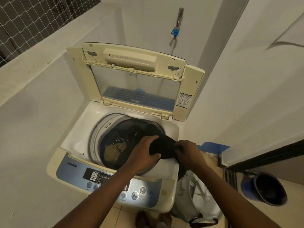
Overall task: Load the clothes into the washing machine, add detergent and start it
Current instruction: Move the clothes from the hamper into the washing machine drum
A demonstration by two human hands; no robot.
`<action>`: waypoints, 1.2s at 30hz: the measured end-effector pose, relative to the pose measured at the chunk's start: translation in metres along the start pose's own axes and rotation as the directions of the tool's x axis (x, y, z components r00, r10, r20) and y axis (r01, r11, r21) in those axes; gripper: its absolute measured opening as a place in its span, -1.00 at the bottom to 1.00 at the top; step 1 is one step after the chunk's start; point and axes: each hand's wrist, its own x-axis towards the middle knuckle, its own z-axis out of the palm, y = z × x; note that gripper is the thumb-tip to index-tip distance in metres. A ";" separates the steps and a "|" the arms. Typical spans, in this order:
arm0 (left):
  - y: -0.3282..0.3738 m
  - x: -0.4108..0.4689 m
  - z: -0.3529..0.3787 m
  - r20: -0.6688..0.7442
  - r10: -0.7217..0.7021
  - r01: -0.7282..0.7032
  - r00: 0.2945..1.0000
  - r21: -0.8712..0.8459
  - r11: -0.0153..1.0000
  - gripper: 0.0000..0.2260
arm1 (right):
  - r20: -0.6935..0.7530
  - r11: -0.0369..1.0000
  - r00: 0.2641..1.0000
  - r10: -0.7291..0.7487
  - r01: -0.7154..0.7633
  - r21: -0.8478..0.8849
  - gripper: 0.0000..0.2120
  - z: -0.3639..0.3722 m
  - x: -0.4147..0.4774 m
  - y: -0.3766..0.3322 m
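One black garment (164, 148) is gripped by both hands, left hand (144, 152) and right hand (189, 151), at the drum (105, 129) rim. Drum contents are dark and indistinct. One bag (195, 199) is partly hidden beside the washing machine (115, 183).

Home laundry corner, likely a balcony nook: my top-loading washing machine (115, 155) at frame centre against plain white walls, tap (178, 22) above, netted opening (32, 20) upper left, bucket (268, 190) lower right.
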 end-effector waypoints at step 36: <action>-0.005 -0.024 -0.091 -0.227 -0.557 0.414 0.799 -0.465 0.783 -0.36 | -0.029 0.820 0.979 -0.203 0.186 0.541 -0.54 -0.023 0.049 -0.109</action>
